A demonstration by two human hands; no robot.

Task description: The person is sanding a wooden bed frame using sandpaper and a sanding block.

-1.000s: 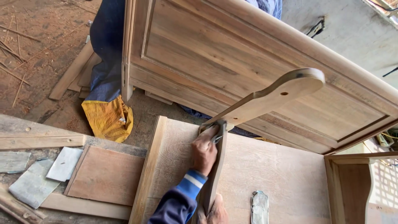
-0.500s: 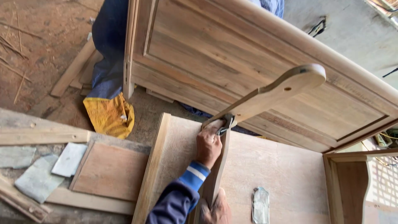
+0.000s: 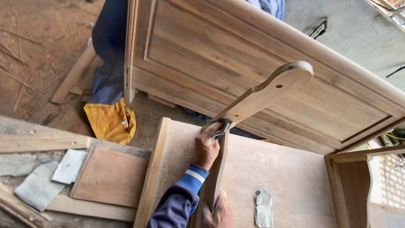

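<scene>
The left hand [image 3: 206,148], in a blue sleeve with a white stripe, is closing around a folded piece of sandpaper [image 3: 221,128] and pressing it on the edge of a curved wooden piece [image 3: 257,99]. This piece is standing on its edge on the worktop [image 3: 278,169], and its rounded end with one small hole is sticking out past the far edge. The right hand [image 3: 218,213] is gripping the near end of the same piece at the bottom of the view, only partly visible.

Behind, one large panelled cabinet side [image 3: 236,55] is leaning, and it is blocking the space beyond the wooden piece. One worn strip of sandpaper [image 3: 264,210] is lying flat on the worktop, right of the hands. On the left, three grey sheets [image 3: 40,183] are lying near a small square board [image 3: 112,177]. A blue and yellow cloth [image 3: 110,120] is lying on the reddish dirt floor [image 3: 38,50], with loose wood strips [image 3: 74,76] beside it.
</scene>
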